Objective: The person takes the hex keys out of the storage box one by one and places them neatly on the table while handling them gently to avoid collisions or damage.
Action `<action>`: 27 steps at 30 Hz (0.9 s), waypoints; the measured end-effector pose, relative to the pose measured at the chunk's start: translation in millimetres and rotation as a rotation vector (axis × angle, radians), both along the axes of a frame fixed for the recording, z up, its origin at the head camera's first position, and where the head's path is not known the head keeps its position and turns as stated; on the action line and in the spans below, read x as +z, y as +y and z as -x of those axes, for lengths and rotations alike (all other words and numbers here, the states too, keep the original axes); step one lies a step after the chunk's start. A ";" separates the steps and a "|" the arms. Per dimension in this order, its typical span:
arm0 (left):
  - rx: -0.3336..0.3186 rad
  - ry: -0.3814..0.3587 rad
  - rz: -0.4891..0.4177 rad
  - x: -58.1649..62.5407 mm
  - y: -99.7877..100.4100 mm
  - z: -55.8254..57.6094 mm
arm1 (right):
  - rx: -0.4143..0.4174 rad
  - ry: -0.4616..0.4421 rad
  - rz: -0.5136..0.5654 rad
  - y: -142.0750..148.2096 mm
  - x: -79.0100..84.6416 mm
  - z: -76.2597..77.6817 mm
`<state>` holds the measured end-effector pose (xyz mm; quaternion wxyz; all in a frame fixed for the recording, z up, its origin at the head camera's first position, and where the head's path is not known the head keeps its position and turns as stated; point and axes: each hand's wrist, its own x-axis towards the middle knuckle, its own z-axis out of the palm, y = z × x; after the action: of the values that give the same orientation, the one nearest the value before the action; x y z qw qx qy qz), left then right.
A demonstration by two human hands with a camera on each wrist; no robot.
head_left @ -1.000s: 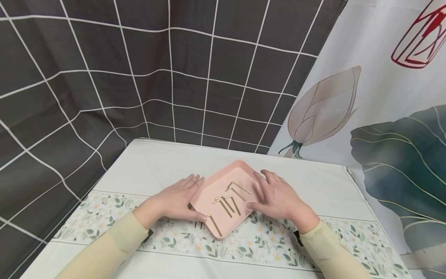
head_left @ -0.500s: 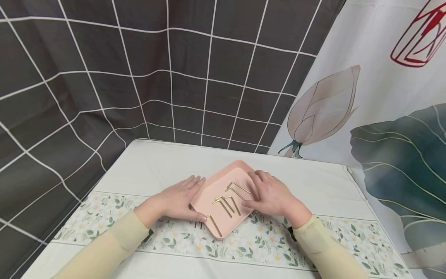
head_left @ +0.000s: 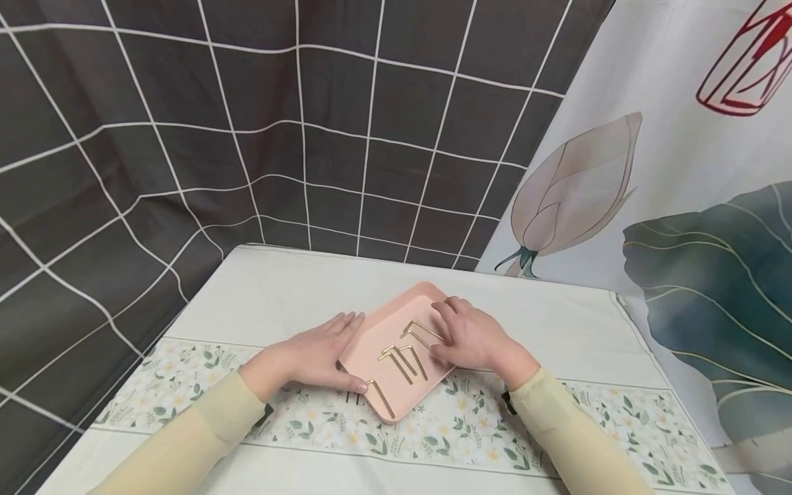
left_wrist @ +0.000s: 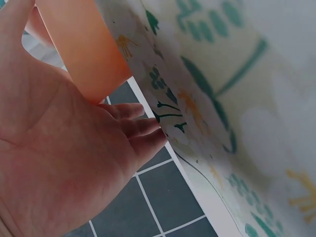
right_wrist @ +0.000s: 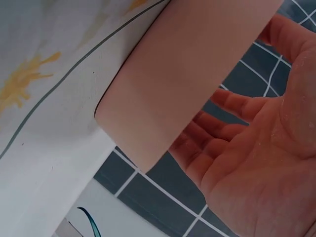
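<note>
A pink tray (head_left: 423,292) with rounded corners lies askew on the table. Gold L-shaped hex keys are inside it: one (head_left: 381,399) alone by the near corner, a group (head_left: 401,364) in the middle, and two (head_left: 418,338) towards the right side. My left hand (head_left: 315,354) rests at the tray's left edge, fingers straight, thumb by the near-left wall. My right hand (head_left: 473,337) is over the right edge, fingers slightly bent, thumb and fingertips beside the right-hand pair and partly covering them. In the right wrist view its fingers reach past the tray wall (right_wrist: 163,84).
A white tablecloth (head_left: 297,289) with a floral band (head_left: 476,426) covers the table. Behind stands a dark curtain (head_left: 334,158) with white grid lines; a white curtain (head_left: 581,268) with plant prints hangs at the right.
My right hand has moved left over the tray, from its right rim towards the hex keys, its fingers bending slightly more. My left hand and the tray have stayed put.
</note>
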<state>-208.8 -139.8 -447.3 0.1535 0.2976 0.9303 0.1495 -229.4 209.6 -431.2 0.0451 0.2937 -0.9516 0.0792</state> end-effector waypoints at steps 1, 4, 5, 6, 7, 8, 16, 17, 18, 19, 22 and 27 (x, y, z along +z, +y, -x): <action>0.002 -0.006 -0.001 -0.1 -0.2 0.3 | 0.000 -0.003 -0.004 -1.1 -0.1 1.6; 0.008 -0.020 -0.008 0.0 -0.3 1.0 | 0.000 -0.006 -0.023 -4.2 -1.9 6.7; 0.010 -0.023 -0.012 0.3 -0.1 1.1 | 0.002 -0.004 -0.029 -5.2 -2.6 8.4; 0.012 -0.027 -0.015 0.7 0.0 1.1 | 0.003 -0.005 -0.034 -6.2 -3.3 10.0; 0.013 -0.030 -0.015 0.9 0.1 1.2 | 0.004 -0.011 -0.038 -7.3 -3.8 11.5; 0.013 -0.034 -0.018 1.2 0.2 1.2 | 0.007 -0.016 -0.039 -8.3 -4.2 12.8; 0.016 -0.034 -0.005 0.7 0.6 1.6 | 0.026 -0.036 -0.057 -15.3 -8.7 23.0; 0.016 -0.034 -0.005 0.7 0.6 1.7 | 0.025 -0.042 -0.063 -16.3 -9.3 24.3; 0.018 -0.036 -0.006 0.6 0.7 1.8 | 0.022 -0.051 -0.068 -17.4 -9.9 25.5; 0.019 -0.036 -0.006 0.5 0.8 1.8 | 0.018 -0.064 -0.070 -18.5 -10.3 26.6; 0.019 -0.038 -0.005 -0.9 0.8 2.2 | 0.001 -0.094 -0.087 -21.6 -11.0 28.9; 0.018 -0.031 0.004 -3.5 0.3 2.8 | -0.011 -0.113 -0.115 -25.7 -11.7 32.0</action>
<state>-211.5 -139.6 -450.8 0.1670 0.2863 0.9309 0.1536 -261.3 183.8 -442.9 -0.0251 0.2857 -0.9571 0.0407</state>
